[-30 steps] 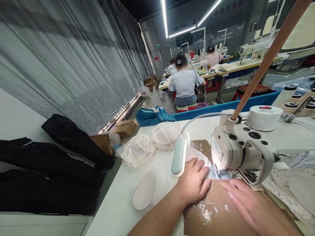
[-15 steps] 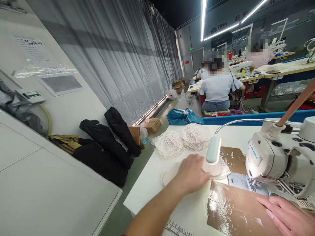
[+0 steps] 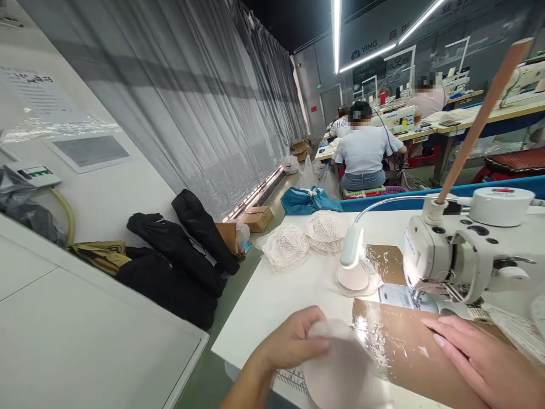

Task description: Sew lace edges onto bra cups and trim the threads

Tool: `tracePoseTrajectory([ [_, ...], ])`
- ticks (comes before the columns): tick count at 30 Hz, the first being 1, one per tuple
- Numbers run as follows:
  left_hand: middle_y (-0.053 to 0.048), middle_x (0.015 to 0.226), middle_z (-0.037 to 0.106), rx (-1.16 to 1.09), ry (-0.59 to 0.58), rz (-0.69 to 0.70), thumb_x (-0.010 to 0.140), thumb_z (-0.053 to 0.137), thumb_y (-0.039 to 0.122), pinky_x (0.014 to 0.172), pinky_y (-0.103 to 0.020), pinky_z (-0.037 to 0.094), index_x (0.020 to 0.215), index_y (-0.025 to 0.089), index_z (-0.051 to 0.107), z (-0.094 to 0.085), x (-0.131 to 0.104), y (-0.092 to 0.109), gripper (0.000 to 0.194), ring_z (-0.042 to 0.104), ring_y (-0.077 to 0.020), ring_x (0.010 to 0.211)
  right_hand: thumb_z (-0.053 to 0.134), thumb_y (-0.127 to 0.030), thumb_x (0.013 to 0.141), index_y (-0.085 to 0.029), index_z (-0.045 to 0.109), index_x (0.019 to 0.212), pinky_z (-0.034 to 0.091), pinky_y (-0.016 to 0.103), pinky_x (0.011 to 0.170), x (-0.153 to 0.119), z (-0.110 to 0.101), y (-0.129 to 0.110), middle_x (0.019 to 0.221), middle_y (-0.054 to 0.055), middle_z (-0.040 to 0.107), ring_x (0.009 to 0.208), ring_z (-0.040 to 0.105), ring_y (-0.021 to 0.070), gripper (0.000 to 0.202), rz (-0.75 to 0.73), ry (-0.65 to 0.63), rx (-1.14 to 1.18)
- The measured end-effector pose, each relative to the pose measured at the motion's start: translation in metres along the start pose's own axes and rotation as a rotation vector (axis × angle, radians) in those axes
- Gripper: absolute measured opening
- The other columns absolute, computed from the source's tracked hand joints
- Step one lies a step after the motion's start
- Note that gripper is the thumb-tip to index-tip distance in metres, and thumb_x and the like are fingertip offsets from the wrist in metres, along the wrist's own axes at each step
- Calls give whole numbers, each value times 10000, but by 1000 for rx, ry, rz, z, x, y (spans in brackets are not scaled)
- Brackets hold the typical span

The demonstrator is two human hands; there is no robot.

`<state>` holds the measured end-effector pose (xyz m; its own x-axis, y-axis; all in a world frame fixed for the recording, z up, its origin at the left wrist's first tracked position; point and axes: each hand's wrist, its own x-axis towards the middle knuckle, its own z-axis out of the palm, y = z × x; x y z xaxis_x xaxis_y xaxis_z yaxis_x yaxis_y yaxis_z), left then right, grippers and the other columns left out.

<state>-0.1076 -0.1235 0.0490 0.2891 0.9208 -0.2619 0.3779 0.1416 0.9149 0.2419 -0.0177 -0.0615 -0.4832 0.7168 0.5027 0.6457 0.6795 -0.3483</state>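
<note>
My left hand (image 3: 298,338) pinches the upper edge of a pale, rounded fabric cup (image 3: 340,366), blurred by motion, over the table's front part. Flat on the brown taped sheet (image 3: 400,346) lies my right hand (image 3: 481,352), fingers stretched toward the sewing machine's base. The white sewing machine (image 3: 438,250) stands just behind that sheet. Under the small lamp (image 3: 351,247) rests another pale cup (image 3: 353,277) with a lacy edge. Two piles of white lace cups, a left one (image 3: 286,247) and a right one (image 3: 327,232), sit at the back left of the table.
A ruler strip (image 3: 292,379) runs along the table's front edge. A brown rod (image 3: 485,119) rises from the machine. Blue bag (image 3: 310,200) and cardboard box (image 3: 255,218) lie beyond the table. A seated person (image 3: 364,150) is farther off. A white cabinet (image 3: 85,335) stands left.
My left hand has moved toward the front of the table and now holds a pale cup. The view has shifted rightward. My right hand remains on the brown sheet.
</note>
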Motion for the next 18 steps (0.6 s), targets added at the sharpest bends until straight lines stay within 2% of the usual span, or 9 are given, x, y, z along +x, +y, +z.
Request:
tracePoseTrajectory([
  [2,33,768,485,-90,-211,56,741,734,470,586,-190,360,968,179,526,16,26,18,424,442,-92,639,475,-386,934,-271,692,1135,567,307,750,1,-8,-4,1136,27,721,983,686,227,317,45,-69,22],
  [4,1,899,554,20,-305,134,711,762,350,644,-214,398,1077,198,571,32,58,31,439,495,-118,716,440,-392,962,-275,674,1132,554,303,719,3,-18,-10,1106,30,725,957,686,222,311,119,-100,44],
  [5,-15,970,573,131,-291,168,685,766,290,663,-227,406,1128,208,582,41,75,36,487,509,-135,753,421,-395,973,-274,679,1070,541,292,681,5,-23,-14,1034,27,734,899,688,210,300,154,-106,58],
  [7,-19,960,589,301,-221,145,670,723,194,664,-241,412,1175,212,593,56,105,41,522,525,-153,761,377,-384,993,-249,655,861,489,270,599,8,-31,-24,816,14,701,729,652,175,336,176,-125,94],
  [9,-4,879,585,371,-164,140,667,689,157,643,-241,413,1182,205,602,68,127,41,525,532,-157,738,354,-351,1002,-225,578,712,436,263,579,11,-37,-34,669,-3,606,635,586,150,388,101,-180,131],
  [13,22,780,551,360,-102,202,710,617,113,626,-226,419,1135,177,601,74,146,34,431,522,-137,691,371,-288,992,-212,623,810,415,301,627,15,-38,-47,740,27,622,718,589,188,320,-12,-319,67],
  [18,-12,833,609,354,-10,225,780,505,57,653,-225,462,1126,136,534,69,152,24,356,565,-132,711,358,-270,990,-203,619,811,407,332,629,13,-29,-45,739,37,613,711,579,208,324,3,-342,35],
])
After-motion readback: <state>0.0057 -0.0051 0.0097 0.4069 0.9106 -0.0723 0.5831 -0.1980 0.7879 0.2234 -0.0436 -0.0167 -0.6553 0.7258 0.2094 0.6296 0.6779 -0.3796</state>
